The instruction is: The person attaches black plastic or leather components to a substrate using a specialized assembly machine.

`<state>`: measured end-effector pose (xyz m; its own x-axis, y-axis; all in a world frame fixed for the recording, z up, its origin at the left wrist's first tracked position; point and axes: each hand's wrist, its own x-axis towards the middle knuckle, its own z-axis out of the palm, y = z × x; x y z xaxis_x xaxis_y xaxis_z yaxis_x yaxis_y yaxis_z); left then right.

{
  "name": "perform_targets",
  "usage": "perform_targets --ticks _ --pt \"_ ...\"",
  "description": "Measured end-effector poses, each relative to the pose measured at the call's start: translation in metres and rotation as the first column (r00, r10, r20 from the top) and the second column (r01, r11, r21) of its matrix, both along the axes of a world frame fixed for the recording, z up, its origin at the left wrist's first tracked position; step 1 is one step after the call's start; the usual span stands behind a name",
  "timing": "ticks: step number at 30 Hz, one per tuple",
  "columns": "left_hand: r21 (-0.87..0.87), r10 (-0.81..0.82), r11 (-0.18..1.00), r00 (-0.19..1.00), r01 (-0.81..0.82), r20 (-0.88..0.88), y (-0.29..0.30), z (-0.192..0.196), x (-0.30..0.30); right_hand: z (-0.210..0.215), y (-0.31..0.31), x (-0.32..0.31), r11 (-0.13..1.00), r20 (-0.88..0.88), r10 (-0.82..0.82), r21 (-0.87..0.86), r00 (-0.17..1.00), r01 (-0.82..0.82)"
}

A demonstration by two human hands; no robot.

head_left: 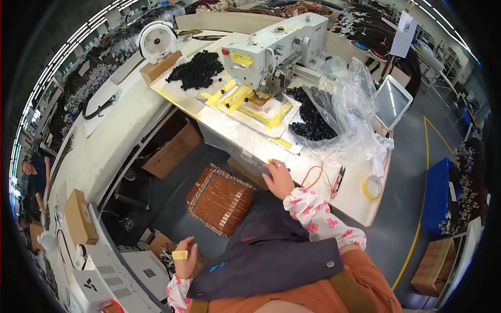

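Observation:
My right hand rests at the front edge of the white worktable, its fingers apart and nothing in them; something yellow is on one fingertip. My left hand hangs low beside my dark apron, fingers loosely apart, with a yellow band on one finger. A sewing machine stands on the table beyond my right hand. Under its head lies a yellow-taped plate with a few small black pieces. A heap of small black pieces lies to the left, and another pile spills from a clear plastic bag.
Right of my hand lie an orange cord, dark-handled snips and a yellow tape roll. A screen panel stands at the table's right end, a white fan at the back left. A brown cushioned stool sits below.

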<state>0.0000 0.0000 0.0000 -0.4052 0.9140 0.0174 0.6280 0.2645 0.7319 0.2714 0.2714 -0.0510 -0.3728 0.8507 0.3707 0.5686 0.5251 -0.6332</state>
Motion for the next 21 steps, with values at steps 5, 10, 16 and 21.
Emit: perform_targets --ticks 5,10,16,21 --pt "0.15 -0.389 0.896 0.901 0.419 -0.191 0.181 0.042 -0.013 -0.004 0.018 0.005 0.987 -0.029 -0.128 0.097 0.991 0.13" --pt "0.198 -0.59 0.727 0.746 0.657 -0.309 0.369 0.038 -0.003 -0.002 0.019 0.01 0.987 -0.254 -0.152 0.009 0.955 0.16" --pt "-0.015 -0.63 0.639 0.513 0.769 -0.583 0.545 -0.007 -0.039 -0.01 0.026 -0.004 0.806 -0.302 -0.592 -0.214 0.747 0.552" --pt "-0.128 -0.636 0.405 0.179 0.905 -0.751 0.652 -0.027 -0.087 -0.011 0.03 -0.008 0.412 -0.201 -0.911 -0.47 0.36 0.78"
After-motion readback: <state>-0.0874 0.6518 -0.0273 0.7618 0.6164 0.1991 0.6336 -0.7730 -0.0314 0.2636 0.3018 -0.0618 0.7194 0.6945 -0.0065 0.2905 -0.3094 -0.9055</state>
